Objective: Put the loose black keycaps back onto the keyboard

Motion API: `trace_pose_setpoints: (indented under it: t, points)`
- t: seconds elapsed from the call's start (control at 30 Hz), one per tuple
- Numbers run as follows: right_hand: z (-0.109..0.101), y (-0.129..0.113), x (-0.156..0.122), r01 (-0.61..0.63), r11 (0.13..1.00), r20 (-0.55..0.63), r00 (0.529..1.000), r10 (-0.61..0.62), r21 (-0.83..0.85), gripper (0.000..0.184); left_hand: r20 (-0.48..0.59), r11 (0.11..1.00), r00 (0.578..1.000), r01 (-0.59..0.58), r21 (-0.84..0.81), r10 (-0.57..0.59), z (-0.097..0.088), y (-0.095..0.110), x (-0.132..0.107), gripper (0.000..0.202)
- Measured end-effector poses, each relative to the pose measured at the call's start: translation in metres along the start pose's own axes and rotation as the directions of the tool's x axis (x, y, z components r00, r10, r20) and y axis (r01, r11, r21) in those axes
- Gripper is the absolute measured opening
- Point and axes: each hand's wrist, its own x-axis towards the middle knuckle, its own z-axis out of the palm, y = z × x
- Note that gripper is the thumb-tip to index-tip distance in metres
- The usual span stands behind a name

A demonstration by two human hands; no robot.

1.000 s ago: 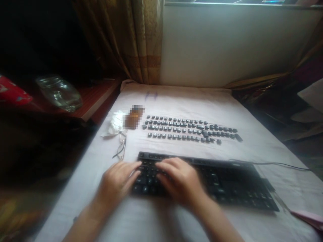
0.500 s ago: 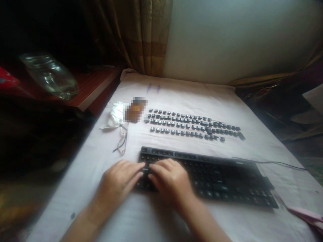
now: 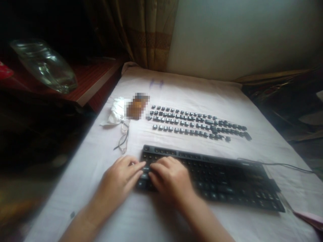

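A black keyboard (image 3: 219,178) lies across a white cloth on the table. My left hand (image 3: 118,181) rests at its left end, fingers stretched flat toward the corner keys. My right hand (image 3: 170,179) lies over the left part of the keyboard, fingers curled down onto the keys; what is under the fingertips is hidden. Beyond the keyboard, several loose black keycaps (image 3: 196,122) are laid out in three rows on the cloth.
A pair of glasses (image 3: 123,136), a crumpled white tissue (image 3: 116,112) and a blurred brown item (image 3: 137,106) lie at the left. A clear plastic bottle (image 3: 45,65) sits on a wooden side table. The keyboard cable (image 3: 285,164) runs right. A curtain hangs behind.
My right hand has slid left along the keyboard toward my left hand. The view has shifted, so everything sits a little higher and further right.
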Motion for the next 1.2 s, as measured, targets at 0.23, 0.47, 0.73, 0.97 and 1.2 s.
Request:
trace_pose_setpoints:
  t: [0.23, 0.47, 0.73, 0.97, 1.2]
  points:
    - [-0.001, 0.0, 0.001, -0.023, 0.999, 0.022, 1.0, 0.022, 0.037, 0.009, 0.009, 0.998, 0.999, 0.051, -0.047, -0.051, 0.002, -0.001, 0.0, 0.025]
    - [-0.004, -0.002, 0.004, 0.021, 1.0, 0.019, 1.0, -0.021, -0.019, 0.007, 0.057, 0.994, 0.995, 0.083, -0.077, -0.079, 0.0, -0.001, 0.0, 0.026]
    - [-0.002, -0.002, 0.005, 0.031, 0.999, 0.018, 0.999, -0.03, -0.04, 0.008, 0.054, 0.99, 0.993, 0.108, -0.092, -0.103, 0.0, -0.001, 0.0, 0.026]
    - [-0.009, -0.004, -0.004, 0.112, 0.993, -0.081, 0.99, -0.114, -0.038, 0.023, 0.034, 0.984, 0.99, 0.139, -0.115, -0.136, 0.001, 0.001, -0.001, 0.027]
    - [-0.006, -0.006, -0.01, 0.12, 0.986, -0.046, 0.991, -0.126, -0.118, 0.028, 0.058, 0.974, 0.986, 0.164, -0.155, -0.157, 0.001, 0.0, 0.0, 0.026]
